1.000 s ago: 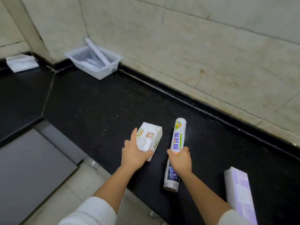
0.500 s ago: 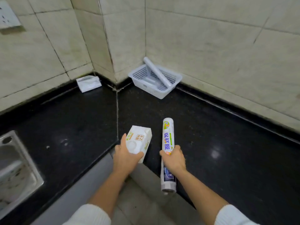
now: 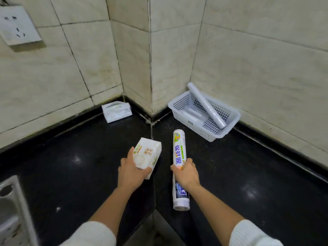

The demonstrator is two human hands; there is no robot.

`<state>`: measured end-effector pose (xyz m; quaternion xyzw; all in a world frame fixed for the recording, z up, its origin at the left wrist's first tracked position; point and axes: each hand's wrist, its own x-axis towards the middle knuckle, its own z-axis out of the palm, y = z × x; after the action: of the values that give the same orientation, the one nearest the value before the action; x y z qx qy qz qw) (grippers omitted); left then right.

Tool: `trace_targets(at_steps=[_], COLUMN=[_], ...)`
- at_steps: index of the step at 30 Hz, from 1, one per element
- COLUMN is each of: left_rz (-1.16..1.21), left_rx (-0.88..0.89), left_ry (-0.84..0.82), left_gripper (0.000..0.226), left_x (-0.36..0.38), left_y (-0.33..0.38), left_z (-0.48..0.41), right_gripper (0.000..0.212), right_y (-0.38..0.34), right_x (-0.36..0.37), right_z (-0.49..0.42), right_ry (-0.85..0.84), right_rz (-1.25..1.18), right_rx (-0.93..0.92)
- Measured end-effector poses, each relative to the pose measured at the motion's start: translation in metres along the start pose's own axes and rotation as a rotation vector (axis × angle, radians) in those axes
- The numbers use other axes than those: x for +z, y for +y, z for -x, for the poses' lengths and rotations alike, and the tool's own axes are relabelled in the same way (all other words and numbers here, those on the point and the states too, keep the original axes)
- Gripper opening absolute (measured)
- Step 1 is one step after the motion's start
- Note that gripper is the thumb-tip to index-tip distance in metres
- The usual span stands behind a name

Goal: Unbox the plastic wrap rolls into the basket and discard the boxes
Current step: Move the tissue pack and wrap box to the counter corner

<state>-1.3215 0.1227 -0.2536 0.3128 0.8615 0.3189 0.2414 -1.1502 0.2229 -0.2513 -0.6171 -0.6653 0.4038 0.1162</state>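
Note:
My right hand (image 3: 185, 174) grips a long printed plastic wrap roll (image 3: 179, 151) around its middle, held above the black counter and pointing toward the corner. My left hand (image 3: 132, 172) holds a white printed pack (image 3: 148, 154) from below. A white perforated basket (image 3: 184, 110) stands against the wall at the back right. One bare roll (image 3: 206, 107) leans across the basket's rim, and another lies on its floor.
A second white pack (image 3: 117, 112) lies against the left wall near the corner. A steel sink (image 3: 12, 212) sits at the lower left. A wall socket (image 3: 16, 25) is high on the left wall. The counter's front edge runs below my wrists.
The view has swung left toward the corner, so the basket now lies closer and to the right. Both hands kept their holds and moved over the counter. The purple box has left the view.

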Motion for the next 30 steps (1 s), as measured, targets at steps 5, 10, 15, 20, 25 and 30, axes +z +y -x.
trace_targets(at_steps=[5, 10, 15, 20, 25, 30], left_rz=[-0.029, -0.074, -0.099, -0.134, -0.284, -0.253], left_rx=[0.01, 0.045, 0.098, 0.124, 0.147, 0.373], left_ry=[0.014, -0.006, -0.026, -0.083, 0.005, 0.064], left_gripper=[0.104, 0.102, 0.099, 0.097, 0.1, 0.074], left_x=[-0.014, -0.03, -0.048, -0.05, -0.036, 0.001], left_y=[0.001, -0.007, -0.016, -0.028, -0.025, 0.012], left_z=[-0.074, -0.127, -0.174, -0.198, -0.189, -0.148], right_gripper=[0.051, 0.051, 0.047, 0.046, 0.058, 0.077], right_y=[-0.032, -0.051, -0.067, -0.07, -0.067, -0.04], right_x=[0.018, 0.041, 0.06, 0.073, 0.074, 0.049], right_z=[-0.055, -0.084, -0.096, -0.095, -0.095, -0.072], right_ry=[-0.018, -0.017, 0.025, 0.027, 0.042, 0.142], right_rz=[0.039, 0.052, 0.045, 0.081, 0.048, -0.091], right_rx=[0.008, 0.035, 0.069, 0.084, 0.112, 0.109])
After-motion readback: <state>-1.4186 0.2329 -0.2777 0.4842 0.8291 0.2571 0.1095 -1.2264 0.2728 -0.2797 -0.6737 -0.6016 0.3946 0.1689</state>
